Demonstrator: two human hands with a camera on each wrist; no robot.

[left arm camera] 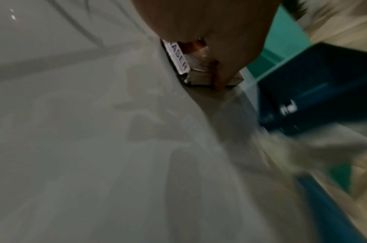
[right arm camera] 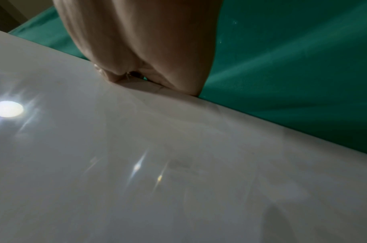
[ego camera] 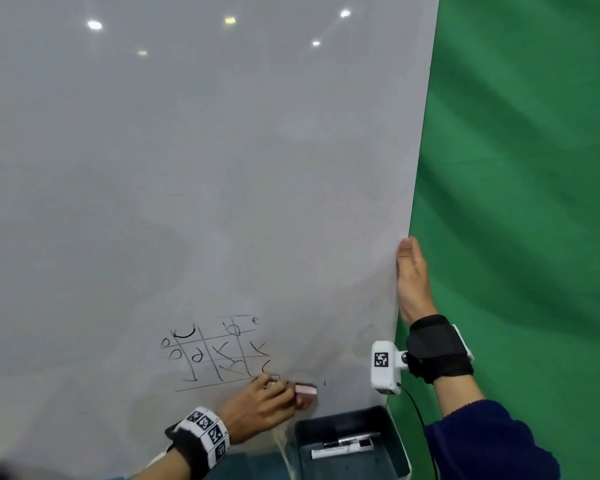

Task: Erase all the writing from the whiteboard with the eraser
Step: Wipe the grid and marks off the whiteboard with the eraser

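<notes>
Pink eraser [ego camera: 305, 393] pinched in left hand [ego camera: 257, 407] on whiteboard [ego camera: 187, 168]; right hand [ego camera: 413, 282] clamps its right edge.

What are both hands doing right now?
Left hand: closed, holding the eraser on the whiteboard.
Right hand: gripping the whiteboard's right edge.

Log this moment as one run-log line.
left hand: wiping eraser on whiteboard | right hand: gripping edge | grid writing: remains
</notes>
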